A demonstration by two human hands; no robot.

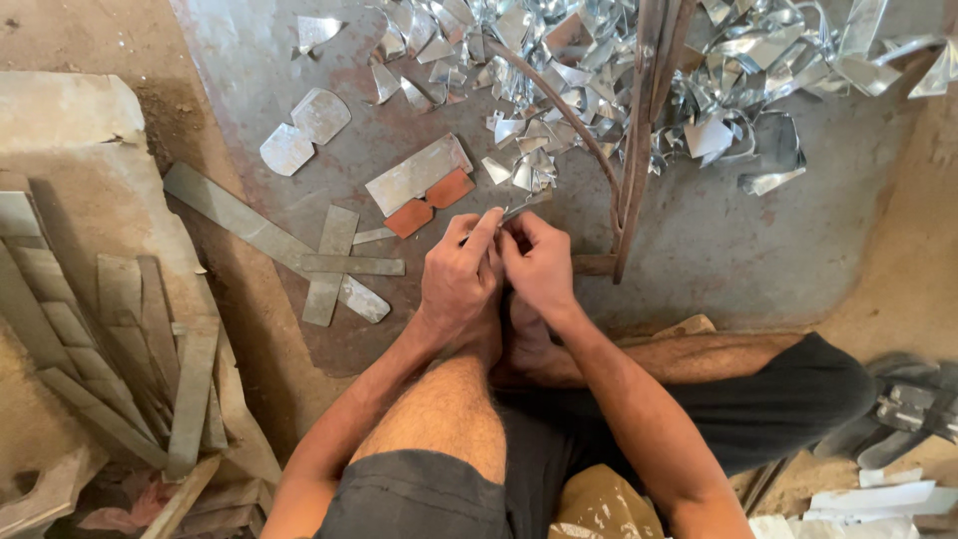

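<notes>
- You sit on the ground with your bare knees drawn up, dark shorts nearest the camera, and a crumpled tan bag (599, 504) lies between your thighs; what it holds cannot be seen.
- Your left hand (461, 279) and right hand (539, 265) meet just past your feet, fingers curled narrow and pinched together on a small thin strip of grey sheet metal (519, 211), whose shiny tip pokes out above your fingertips.
- The strip sits low over the dull, stained metal floor plate (718, 260), just beside the leaning rusty iron rods (634, 150).
- To your left, flat grey metal strips (334, 265) lie crossed over one another on the plate, matte and straight-edged.
- Further left, a heap of long grey metal bars (110, 349) rests against a pale slab.
- Just beyond your hands lie a rectangular grey metal plate (417, 175) and two rust-orange cut pieces (431, 202) touching it.
- A double-lobed grey cut-out (304, 130) lies further out.
- Farthest off, a pile of bright, curled, shiny sheet-metal offcuts (559, 60) spreads across the top of the plate.
</notes>
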